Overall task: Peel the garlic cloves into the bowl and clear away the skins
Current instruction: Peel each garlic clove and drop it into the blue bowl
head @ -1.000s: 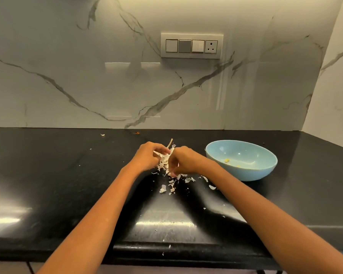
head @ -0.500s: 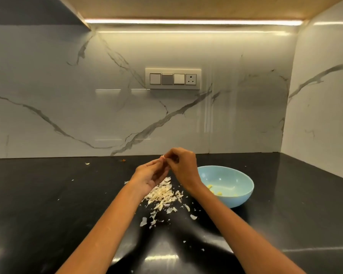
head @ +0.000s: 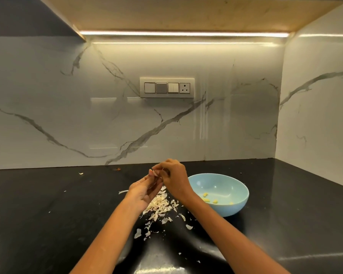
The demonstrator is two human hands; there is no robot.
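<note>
A small pale garlic clove [head: 156, 172] is held above the black counter, pinched between the fingertips of both hands. My left hand [head: 145, 189] holds it from below, palm turned up. My right hand [head: 171, 177] pinches it from the right with curled fingers. Under the hands lies a pile of white garlic skins [head: 158, 205], with loose flakes spread toward me. To the right stands a light blue bowl [head: 236, 184] with several peeled yellowish cloves [head: 209, 199] inside.
The black counter [head: 48, 214] runs back to a marble wall with a switch plate [head: 167, 87]. A side wall closes the right end. A stray skin flake [head: 80, 173] and a small brown scrap [head: 117, 169] lie near the back wall.
Both hands have lifted off the skin pile and now hold the clove above it. The view has tilted upward, showing the lit underside of the cabinet.
</note>
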